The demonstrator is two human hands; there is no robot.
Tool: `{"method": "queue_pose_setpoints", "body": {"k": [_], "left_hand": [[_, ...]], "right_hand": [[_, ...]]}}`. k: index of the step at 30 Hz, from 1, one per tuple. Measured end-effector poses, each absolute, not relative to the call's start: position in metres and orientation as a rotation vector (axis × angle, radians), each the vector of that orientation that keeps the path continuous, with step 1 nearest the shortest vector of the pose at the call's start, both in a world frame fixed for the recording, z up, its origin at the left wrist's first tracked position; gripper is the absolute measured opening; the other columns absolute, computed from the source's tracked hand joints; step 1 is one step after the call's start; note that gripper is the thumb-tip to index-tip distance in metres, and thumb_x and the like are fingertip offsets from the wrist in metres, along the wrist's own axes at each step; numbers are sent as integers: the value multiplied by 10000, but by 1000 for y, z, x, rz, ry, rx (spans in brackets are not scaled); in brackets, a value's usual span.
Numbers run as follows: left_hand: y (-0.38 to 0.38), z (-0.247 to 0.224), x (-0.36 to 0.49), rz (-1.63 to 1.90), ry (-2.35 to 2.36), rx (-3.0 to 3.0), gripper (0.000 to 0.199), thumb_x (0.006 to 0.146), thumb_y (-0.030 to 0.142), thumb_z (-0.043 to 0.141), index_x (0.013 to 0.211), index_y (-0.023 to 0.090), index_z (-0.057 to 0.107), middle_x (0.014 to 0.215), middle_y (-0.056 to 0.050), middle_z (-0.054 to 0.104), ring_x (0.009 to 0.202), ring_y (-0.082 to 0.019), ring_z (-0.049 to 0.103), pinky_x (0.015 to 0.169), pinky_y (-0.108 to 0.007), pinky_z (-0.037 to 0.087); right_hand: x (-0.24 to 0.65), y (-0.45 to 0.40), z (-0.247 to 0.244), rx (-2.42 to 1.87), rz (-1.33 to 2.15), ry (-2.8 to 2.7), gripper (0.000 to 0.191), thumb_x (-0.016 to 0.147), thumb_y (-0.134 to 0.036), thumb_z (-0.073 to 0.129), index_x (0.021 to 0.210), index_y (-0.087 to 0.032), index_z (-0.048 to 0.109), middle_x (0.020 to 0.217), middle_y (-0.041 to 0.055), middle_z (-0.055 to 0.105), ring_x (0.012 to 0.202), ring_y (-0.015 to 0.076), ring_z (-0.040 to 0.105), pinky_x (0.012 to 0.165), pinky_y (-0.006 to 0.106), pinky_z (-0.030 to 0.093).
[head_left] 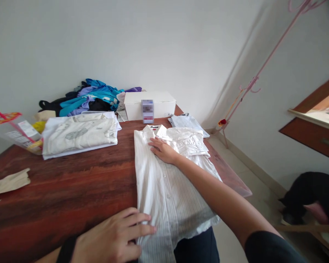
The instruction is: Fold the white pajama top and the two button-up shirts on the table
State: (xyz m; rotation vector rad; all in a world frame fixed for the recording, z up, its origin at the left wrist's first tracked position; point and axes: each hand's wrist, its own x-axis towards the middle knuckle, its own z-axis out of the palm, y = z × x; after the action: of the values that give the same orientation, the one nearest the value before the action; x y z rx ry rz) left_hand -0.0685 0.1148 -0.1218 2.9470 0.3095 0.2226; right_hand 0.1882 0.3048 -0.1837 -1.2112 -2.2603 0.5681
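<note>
A white striped button-up shirt (167,186) lies on the wooden table, its collar at the far end and its hem hanging over the near edge. One sleeve is folded across the right side of its front. My right hand (164,150) rests flat just below the collar, fingers stretched out on the cloth. Low in the view, my left hand (120,233) is at the shirt's left edge, with its fingers apart and their tips over the fabric. The left thumb is hidden.
On the wooden table (104,182) are folded white clothes (79,135), a heap of blue and black clothes (98,95), a white box (159,100), a folded light-blue garment (188,122) and a plastic cup (24,137). A pink stand (274,47) leans across the right.
</note>
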Motion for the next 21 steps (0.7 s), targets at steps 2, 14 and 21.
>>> {"method": "queue_pose_setpoints", "body": {"k": [2,14,21], "left_hand": [[117,-114,-66,117,330,2920,193,917,340,719,1101,282,709,1510,33,545,1349,-223,528,1176,-348,369],[185,-152,-44,397,1386,2649,497,968,511,572,1347,189,572,1500,-160,495,1368,-338,493,1115,-496,422],[165,-127,-59,341,1404,1830,521,933,524,590,1322,214,431,878,3,686,489,-145,632,529,-273,499]], "right_hand": [[189,306,-185,-1210,566,-2251,439,1037,-355,456,1429,-206,581,1598,88,412,1531,290,257,1241,515,227],[186,304,-182,-1196,563,-2284,639,947,-599,574,1456,-214,555,1623,126,356,1535,352,218,1233,561,201],[185,302,-181,-1195,549,-2317,619,974,-571,537,1479,-213,528,1647,127,299,1543,356,189,1229,581,185]]}}
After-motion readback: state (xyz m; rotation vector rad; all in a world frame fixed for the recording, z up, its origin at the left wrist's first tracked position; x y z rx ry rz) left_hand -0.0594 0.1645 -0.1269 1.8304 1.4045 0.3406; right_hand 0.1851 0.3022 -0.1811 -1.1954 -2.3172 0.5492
